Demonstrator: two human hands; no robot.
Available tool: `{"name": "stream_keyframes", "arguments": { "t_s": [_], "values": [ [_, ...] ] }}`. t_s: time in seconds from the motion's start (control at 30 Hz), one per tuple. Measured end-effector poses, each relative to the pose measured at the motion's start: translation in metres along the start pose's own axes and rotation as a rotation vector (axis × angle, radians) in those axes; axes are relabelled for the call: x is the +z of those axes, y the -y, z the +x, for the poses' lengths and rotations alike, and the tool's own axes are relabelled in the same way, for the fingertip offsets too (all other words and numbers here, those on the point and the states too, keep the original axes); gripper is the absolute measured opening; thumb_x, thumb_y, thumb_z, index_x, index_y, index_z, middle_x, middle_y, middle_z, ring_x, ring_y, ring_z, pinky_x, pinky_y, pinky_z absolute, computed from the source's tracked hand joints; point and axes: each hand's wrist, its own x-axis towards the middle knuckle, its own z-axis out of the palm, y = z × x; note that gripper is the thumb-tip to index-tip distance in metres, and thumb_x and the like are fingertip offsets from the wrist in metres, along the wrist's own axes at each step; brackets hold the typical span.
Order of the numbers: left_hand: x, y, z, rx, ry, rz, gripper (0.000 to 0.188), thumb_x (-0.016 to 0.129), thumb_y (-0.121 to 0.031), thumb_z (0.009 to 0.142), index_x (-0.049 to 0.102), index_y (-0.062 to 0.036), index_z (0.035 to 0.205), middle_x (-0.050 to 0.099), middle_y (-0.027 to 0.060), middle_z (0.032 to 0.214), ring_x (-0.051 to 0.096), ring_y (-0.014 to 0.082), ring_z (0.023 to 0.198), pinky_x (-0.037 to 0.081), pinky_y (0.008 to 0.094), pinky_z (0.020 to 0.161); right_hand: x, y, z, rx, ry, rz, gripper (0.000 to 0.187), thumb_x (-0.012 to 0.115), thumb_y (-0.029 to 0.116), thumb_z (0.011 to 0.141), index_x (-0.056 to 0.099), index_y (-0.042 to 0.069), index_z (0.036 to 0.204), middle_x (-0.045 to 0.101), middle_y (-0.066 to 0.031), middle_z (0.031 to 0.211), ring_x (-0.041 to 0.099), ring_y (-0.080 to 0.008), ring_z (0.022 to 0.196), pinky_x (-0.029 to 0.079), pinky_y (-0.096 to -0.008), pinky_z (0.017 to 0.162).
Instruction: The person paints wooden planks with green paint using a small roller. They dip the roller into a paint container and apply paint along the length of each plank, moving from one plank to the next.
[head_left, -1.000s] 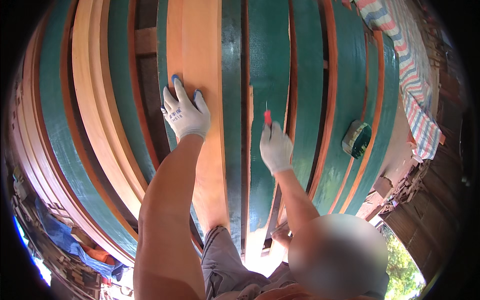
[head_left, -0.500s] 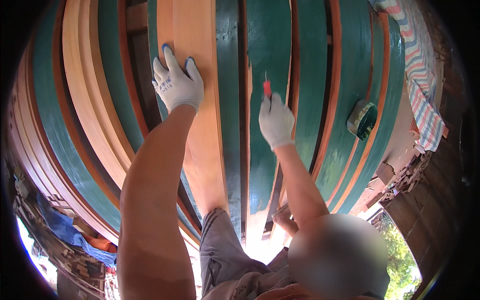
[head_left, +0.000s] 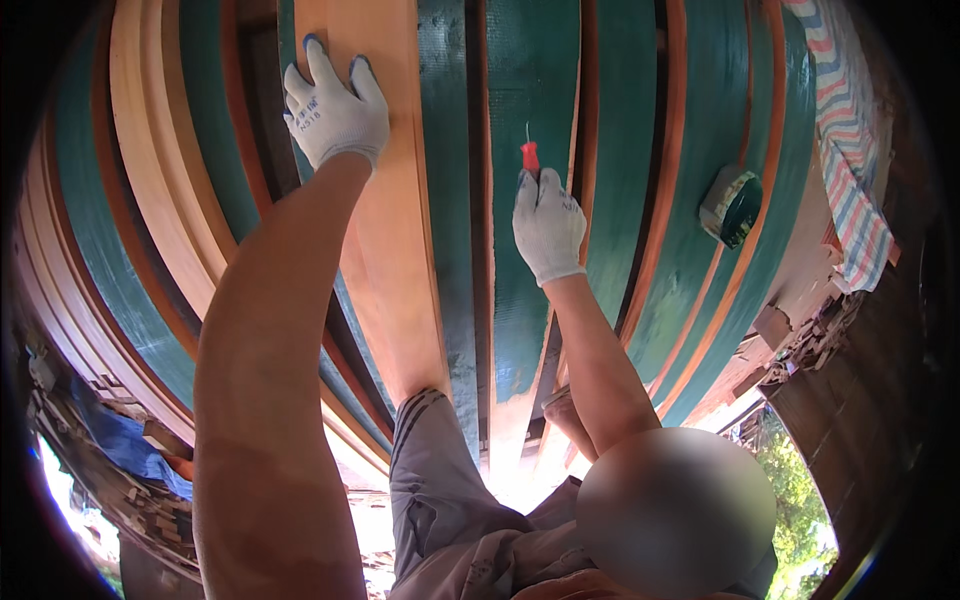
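My left hand (head_left: pixel 340 118), in a white glove with blue fingertips, lies with spread fingers on a bare wooden plank (head_left: pixel 390 240). To its right, my right hand (head_left: pixel 549 225) is closed around the red handle of a tool (head_left: pixel 530 156), also gloved. A thin metal rod sticks out of the handle's far end; whatever it ends in is too faint to make out. This tool is over a board painted dark green (head_left: pixel 530 330), whose near end shows bare wood. Whether the tool touches the board I cannot tell.
More green boards (head_left: pixel 620 180) and pale bare planks (head_left: pixel 165 110) lie side by side with dark gaps between. An open tub of green paint (head_left: pixel 732 207) sits on the boards at right. Beyond it hangs a striped sheet (head_left: pixel 845 140). Blue tarp (head_left: pixel 125 435) and wood scraps lie lower left.
My left hand, still flat on the plank, appears farther up and left in view. My right hand with the red-handled tool appears slightly higher. The whole view has shifted a little.
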Motion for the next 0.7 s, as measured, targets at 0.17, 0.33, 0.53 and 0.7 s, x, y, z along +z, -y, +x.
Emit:
{"name": "stream_keyframes", "arguments": {
  "t_s": [0.17, 0.33, 0.53, 0.7],
  "values": [
    [0.003, 0.001, -0.001, -0.003, -0.038, -0.069, 0.069, 0.054, -0.047, 0.106, 0.038, -0.0161, 0.165, 0.039, 0.0285, 0.162, 0.045, 0.0455, 0.147, 0.031, 0.06, 0.123, -0.001, -0.009, -0.078, 0.106, 0.171, -0.093, 0.026, 0.056, 0.03, 0.109, 0.057, 0.007, 0.098, 0.069, -0.0174, 0.068, 0.071, -0.0406, 0.061, 0.056, -0.0526, 0.055],
    [0.0, 0.006, -0.001, -0.022, -0.027, -0.033, 0.072, 0.047, -0.056, 0.107, 0.036, -0.0193, 0.167, 0.038, 0.0269, 0.166, 0.045, 0.0439, 0.149, 0.04, 0.0535, 0.12, -0.021, -0.03, -0.195, 0.164, 0.285, -0.073, 0.023, 0.056, 0.028, 0.109, 0.057, 0.008, 0.099, 0.069, -0.0173, 0.067, 0.07, -0.0398, 0.058, 0.055, -0.0521, 0.053],
    [0.003, 0.003, 0.0, -0.014, -0.107, 0.008, 0.065, 0.053, -0.043, 0.108, 0.041, -0.0128, 0.165, 0.042, 0.0273, 0.165, 0.045, 0.0458, 0.149, 0.042, 0.0513, 0.12, -0.001, -0.022, -0.131, 0.136, 0.127, 0.048, 0.024, 0.055, 0.028, 0.11, 0.06, 0.006, 0.099, 0.071, -0.0202, 0.076, 0.071, -0.042, 0.072, 0.055, -0.0544, 0.065],
    [0.011, 0.01, 0.0, 0.081, -0.243, -0.017, 0.062, 0.056, -0.038, 0.106, 0.047, -0.0083, 0.16, 0.046, 0.0271, 0.161, 0.046, 0.0453, 0.148, 0.041, 0.0539, 0.12, 0.026, -0.027, -0.137, 0.033, -0.006, -0.088, 0.027, 0.056, 0.031, 0.108, 0.059, 0.007, 0.096, 0.068, -0.0143, 0.063, 0.071, -0.0371, 0.058, 0.056, -0.0481, 0.055]
  ]
}}
